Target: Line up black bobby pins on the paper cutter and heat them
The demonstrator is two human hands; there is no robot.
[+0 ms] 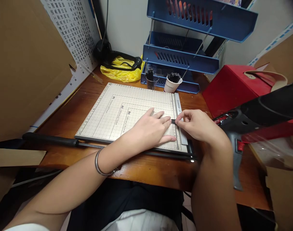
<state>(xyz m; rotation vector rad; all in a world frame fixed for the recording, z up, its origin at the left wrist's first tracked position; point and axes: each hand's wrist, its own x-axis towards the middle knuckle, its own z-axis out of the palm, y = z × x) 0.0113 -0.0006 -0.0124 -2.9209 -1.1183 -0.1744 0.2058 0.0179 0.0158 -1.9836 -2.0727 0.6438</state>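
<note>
A paper trimmer (108, 112) with a cream gridded board lies on the wooden desk, its black-handled cutting arm (50, 139) along the near edge. My left hand (152, 128) rests on the board with its fingers spread. One of its fingertips touches some short, thin black strips (173, 121) near the board's right side. From the right, my right hand (197, 125) pinches the other end of these strips between thumb and finger, over the metal ruler edge (184, 137). The fingers partly hide the strips, so their exact kind is unclear.
At the back stand a white paper cup (172, 86) and a clear cup (150, 84), both holding thin black pieces. Behind them rises a blue tray rack (181, 57). A yellow bag (119, 75) lies back left; a red box (233, 86) and a grey-black tool (262, 109) are right.
</note>
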